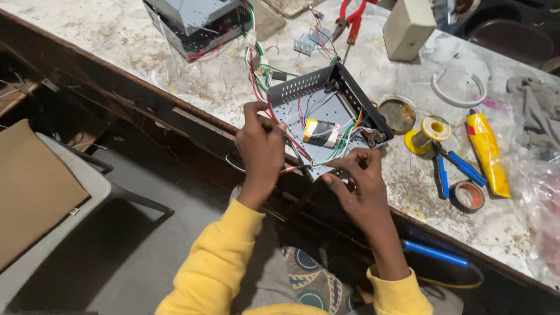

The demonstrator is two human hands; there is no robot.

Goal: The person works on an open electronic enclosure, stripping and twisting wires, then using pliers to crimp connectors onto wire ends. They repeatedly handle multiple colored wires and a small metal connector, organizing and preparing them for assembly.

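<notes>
Head view: the open metal chassis (pixel 326 111) sits at the near edge of the workbench (pixel 146 46), lid off, wiring loom (pixel 259 76) exposed and trailing to a second unit (pixel 195 23). My left hand (pixel 261 149) pinches red and white wires at the chassis edge; my right hand (pixel 360 178) closes on thin leads at the front corner. I judge the wiring unfinished: leads hang loose. Solder spool (pixel 429 133) and blue-handled pliers (pixel 452 169) lie near. The joint itself is hidden behind my fingers.
</notes>
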